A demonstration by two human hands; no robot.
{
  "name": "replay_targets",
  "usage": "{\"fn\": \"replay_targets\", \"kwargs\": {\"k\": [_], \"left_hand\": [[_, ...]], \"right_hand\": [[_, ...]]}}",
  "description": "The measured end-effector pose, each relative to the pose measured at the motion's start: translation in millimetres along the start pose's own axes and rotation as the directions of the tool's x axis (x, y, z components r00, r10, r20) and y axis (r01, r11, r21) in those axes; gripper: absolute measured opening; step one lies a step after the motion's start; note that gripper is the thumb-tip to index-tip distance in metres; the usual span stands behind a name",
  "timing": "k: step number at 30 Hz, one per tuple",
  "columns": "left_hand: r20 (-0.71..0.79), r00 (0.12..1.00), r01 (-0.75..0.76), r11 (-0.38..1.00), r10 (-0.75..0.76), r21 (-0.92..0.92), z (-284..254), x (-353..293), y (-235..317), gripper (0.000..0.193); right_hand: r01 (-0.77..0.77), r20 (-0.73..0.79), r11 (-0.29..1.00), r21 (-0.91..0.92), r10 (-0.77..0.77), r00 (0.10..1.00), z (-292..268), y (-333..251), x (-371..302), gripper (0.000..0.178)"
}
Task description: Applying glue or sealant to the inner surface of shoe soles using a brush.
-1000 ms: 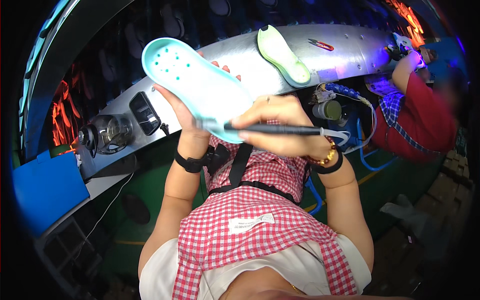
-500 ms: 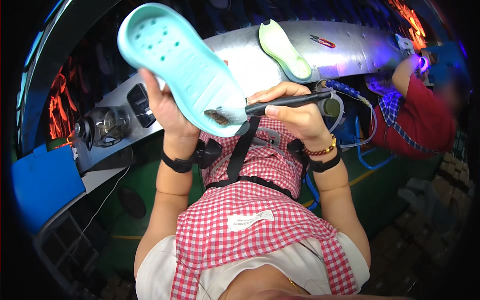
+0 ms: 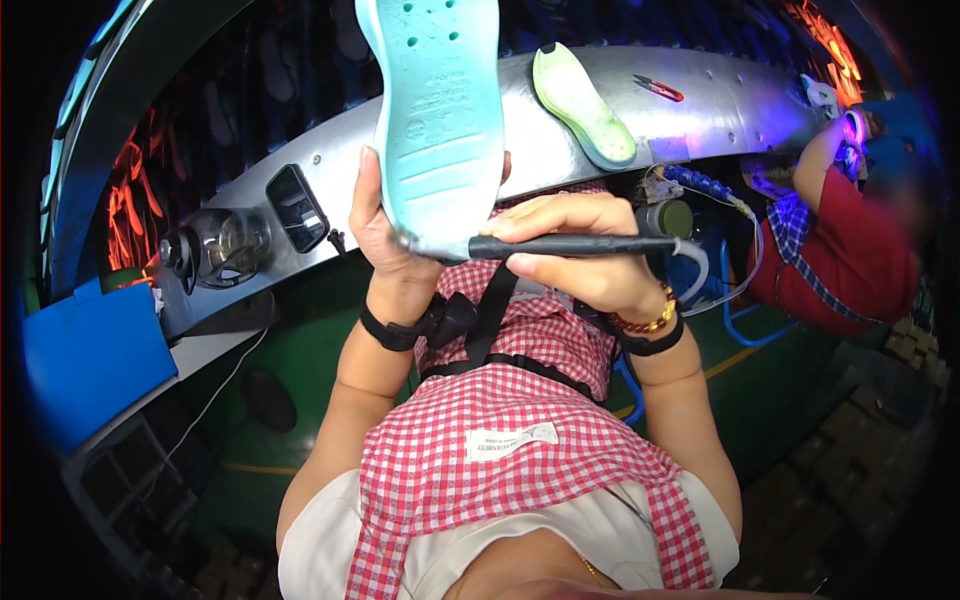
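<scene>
My left hand (image 3: 392, 238) grips the heel end of a light turquoise shoe sole (image 3: 440, 130), thumb along its left edge. The sole stands tilted up, its toe end cut off by the picture's top, with small holes and grooves on the face I see. In my right hand (image 3: 590, 260) is a black-handled brush (image 3: 570, 245), held almost level between thumb and fingers. Its bristle end lies against the sole's heel edge, partly hidden. A pale tube (image 3: 692, 262) runs from the handle's back end.
Beyond my hands curves a metal bench (image 3: 690, 130). On it lie a yellow-green sole (image 3: 580, 105), red-handled snips (image 3: 660, 88) and a black phone (image 3: 297, 208). A clear jug (image 3: 225, 248) stands at left. At right, a co-worker in a red top (image 3: 830, 240) works at the bench.
The sole has turned more upright and shifted right with my left hand. The brush has moved from the sole's face down to its heel edge, and its handle is more level.
</scene>
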State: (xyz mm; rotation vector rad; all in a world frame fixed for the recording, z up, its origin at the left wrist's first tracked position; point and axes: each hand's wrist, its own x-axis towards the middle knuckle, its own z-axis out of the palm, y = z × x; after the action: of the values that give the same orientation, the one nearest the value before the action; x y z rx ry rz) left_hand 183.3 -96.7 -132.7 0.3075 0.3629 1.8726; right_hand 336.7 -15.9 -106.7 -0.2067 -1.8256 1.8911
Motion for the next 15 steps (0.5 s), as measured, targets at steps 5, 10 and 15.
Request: {"fn": "replay_targets", "kwargs": {"k": [5, 10, 15], "left_hand": [[0.045, 0.998, -0.029, 0.987, 0.036, -0.160, -3.5, -0.5, 5.7, 0.057], [-0.095, 0.994, -0.046, 0.991, 0.058, 0.126, -9.7, 3.4, 14.7, 0.053], [-0.233, 0.971, 0.077, 0.990, -0.048, 0.116, -6.8, 10.1, 23.5, 0.055]], "right_hand": [[-0.090, -0.047, 0.996, -0.023, 0.088, 0.995, -18.6, -6.9, 9.1, 0.017], [-0.015, 0.056, 0.993, -0.113, 0.022, 0.998, -16.9, -7.7, 9.8, 0.018], [0.191, 0.331, 0.978, -0.083, -0.154, 0.931, -13.2, -15.1, 6.6, 0.015]]}}
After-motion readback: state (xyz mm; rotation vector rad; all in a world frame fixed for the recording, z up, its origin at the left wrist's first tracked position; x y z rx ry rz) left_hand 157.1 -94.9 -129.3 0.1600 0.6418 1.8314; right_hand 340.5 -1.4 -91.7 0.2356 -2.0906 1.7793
